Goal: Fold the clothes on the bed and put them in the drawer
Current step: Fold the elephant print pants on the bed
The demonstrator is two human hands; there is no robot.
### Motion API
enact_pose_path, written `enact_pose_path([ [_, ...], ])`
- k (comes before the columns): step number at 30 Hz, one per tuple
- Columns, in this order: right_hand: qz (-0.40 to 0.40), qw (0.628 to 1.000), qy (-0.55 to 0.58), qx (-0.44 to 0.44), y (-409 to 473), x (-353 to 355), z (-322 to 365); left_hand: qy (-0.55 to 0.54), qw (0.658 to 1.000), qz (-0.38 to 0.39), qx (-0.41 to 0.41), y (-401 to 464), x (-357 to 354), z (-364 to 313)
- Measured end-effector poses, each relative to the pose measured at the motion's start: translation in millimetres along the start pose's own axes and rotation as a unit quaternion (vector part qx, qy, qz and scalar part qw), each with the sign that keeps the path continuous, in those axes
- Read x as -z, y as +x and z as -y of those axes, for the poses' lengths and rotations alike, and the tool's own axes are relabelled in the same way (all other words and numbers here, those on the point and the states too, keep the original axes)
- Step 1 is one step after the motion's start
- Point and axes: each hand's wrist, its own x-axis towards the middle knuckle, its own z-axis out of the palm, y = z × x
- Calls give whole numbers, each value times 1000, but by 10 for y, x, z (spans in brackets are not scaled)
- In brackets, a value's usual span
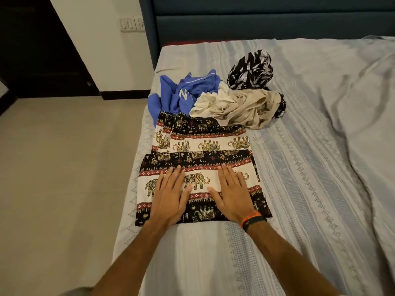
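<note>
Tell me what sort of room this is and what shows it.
Most likely a bedroom in a home. A bed with a striped grey sheet and a padded headboard fills the view, loose clothes lie on it, and a wall switch panel sits beside it.

blue headboard (256, 24), wall switches (132, 24) (white), tiled floor (64, 157)

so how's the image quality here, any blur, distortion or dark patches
Head view: warm, dim indoor light; the doorway at top left is nearly black. Wide-angle bend curves the headboard and stretches the forearms. The elephant-print garment and both flat hands, left and right, are fairly sharp; corners look softer. No glare.
</note>
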Motion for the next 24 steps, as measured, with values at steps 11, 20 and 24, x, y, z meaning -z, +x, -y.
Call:
enact_pose_path([
  [11, 70, 982, -48, 169, -474, 240, -29, 83, 985, 125, -85, -420, 194, -80],
  [20, 118, 979, -130, 102, -573, 510, 181, 151, 964, 213, -41, -463, 511, -288],
  [24, 124, 979, -124, 101, -925, 621, 273, 136, 961, 237, -43, -764, 727, -410],
])
